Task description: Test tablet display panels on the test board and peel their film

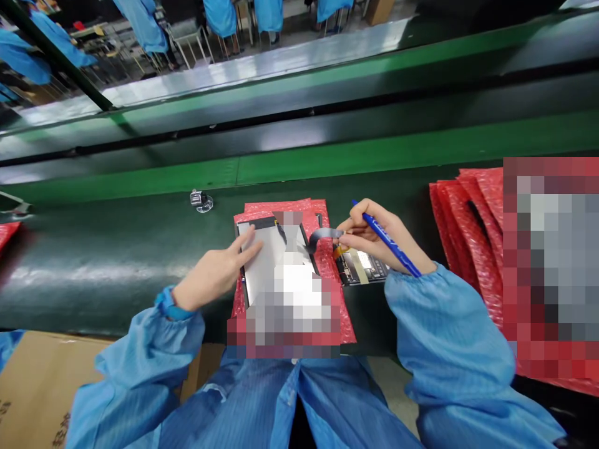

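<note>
A flat panel with a pale face and dark edges [259, 262] lies on red bubble-wrap bags [345, 321] in front of me; a pixelated patch hides much of it. My left hand [210, 271] rests on the panel's upper left side, fingers stretched out. Over the right side, my right hand [395, 229] pinches the end of a curved grey strip [322, 234] between thumb and fingertips. A blue pen [386, 238] is also tucked in that hand, slanting back toward the wrist. Partly beneath the hand lies a black battery-like pack with a pale band [362, 269].
More red bubble-wrap bags [461, 231] are stacked at the right, partly pixelated. A small shiny metal-and-clear object [201, 200] sits on the dark green work surface [116, 249]. A cardboard box [47, 380] is at lower left. People in blue smocks are beyond the green ledge [262, 165].
</note>
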A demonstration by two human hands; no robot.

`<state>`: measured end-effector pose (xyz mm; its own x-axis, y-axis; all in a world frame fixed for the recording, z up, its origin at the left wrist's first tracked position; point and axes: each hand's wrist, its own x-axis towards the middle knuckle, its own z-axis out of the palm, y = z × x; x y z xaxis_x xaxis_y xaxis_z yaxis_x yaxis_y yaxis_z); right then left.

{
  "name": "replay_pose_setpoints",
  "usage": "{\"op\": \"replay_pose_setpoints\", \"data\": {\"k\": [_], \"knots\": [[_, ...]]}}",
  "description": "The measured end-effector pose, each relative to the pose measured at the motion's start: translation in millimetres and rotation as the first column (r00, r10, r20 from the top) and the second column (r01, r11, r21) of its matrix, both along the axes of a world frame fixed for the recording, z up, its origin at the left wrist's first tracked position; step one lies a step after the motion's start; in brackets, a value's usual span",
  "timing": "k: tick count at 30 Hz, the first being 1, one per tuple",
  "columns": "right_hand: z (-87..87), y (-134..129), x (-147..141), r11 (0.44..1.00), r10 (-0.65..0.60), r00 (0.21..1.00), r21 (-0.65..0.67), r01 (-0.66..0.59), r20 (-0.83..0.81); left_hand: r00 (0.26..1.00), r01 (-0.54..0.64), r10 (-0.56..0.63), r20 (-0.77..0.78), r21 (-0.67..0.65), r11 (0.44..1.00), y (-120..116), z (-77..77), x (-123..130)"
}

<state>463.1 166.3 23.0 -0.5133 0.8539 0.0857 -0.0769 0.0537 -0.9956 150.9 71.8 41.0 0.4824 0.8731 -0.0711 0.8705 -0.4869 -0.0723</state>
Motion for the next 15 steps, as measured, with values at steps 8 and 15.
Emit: {"op": "replay_pose_setpoints", "data": {"k": [8,15], "knots": [[-10.3,-25,-30,0.967,0.079,0.977,0.222,-0.123,0.198,0.512,-0.049,0.373,0.774,-0.407,0.912,12,5.5,68],[-10.2,-28,-31,0.965,0.163,0.969,0.176,-0.196,0.185,0.4,-0.082,0.508,0.762,-0.523,0.848,19,-11.8,86]]}}
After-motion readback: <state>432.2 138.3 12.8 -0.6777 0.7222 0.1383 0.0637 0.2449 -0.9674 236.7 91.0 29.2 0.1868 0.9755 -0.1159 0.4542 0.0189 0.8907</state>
